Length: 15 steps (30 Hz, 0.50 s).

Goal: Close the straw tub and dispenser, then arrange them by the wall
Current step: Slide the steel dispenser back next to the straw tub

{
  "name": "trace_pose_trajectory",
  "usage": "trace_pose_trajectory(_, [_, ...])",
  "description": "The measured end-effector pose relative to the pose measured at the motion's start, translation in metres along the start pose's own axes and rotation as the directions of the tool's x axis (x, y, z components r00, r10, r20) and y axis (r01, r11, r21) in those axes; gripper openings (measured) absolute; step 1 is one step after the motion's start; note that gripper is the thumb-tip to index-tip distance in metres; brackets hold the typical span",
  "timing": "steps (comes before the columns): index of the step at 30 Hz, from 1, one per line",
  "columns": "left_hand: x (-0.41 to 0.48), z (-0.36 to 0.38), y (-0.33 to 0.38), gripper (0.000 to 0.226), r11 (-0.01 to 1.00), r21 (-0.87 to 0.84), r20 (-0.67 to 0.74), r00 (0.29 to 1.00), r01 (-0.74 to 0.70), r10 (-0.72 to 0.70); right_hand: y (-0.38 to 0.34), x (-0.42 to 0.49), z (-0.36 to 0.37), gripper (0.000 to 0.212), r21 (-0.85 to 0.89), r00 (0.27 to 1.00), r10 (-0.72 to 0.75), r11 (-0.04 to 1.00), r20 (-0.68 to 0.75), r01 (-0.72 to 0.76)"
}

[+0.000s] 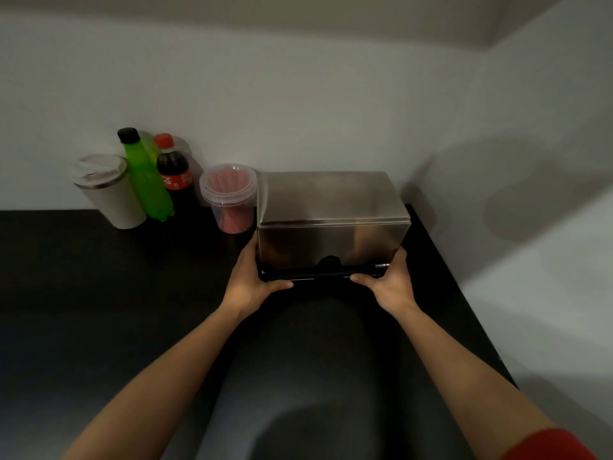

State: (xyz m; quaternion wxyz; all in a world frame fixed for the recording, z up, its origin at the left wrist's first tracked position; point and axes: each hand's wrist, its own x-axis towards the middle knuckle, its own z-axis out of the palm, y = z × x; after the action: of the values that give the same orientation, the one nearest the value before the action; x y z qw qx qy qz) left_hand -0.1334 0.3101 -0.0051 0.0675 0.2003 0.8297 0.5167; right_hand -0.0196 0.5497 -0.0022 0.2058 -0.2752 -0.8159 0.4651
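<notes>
A steel box-shaped straw dispenser (331,210) stands on the black counter near the back wall, its lid down. My left hand (250,277) grips its lower left front corner and my right hand (389,280) grips its lower right front corner, thumbs along the black base tray. Just left of the dispenser, touching or nearly touching it, stands a clear plastic straw tub (230,197) with red straws inside and a clear lid on top.
A cola bottle (174,174), a green bottle (146,174) and a white lidded tumbler (106,190) stand in a row by the wall left of the tub. The black counter (99,310) ends at a right edge beside a white wall.
</notes>
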Motion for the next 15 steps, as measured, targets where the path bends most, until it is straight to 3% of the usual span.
trace_pose_trajectory(15, [0.028, 0.000, 0.000, 0.100, 1.000, 0.011, 0.033, 0.999, 0.003, -0.003, -0.004, 0.033, 0.016, 0.097, 0.010, 0.999, 0.035, 0.999, -0.020, -0.035])
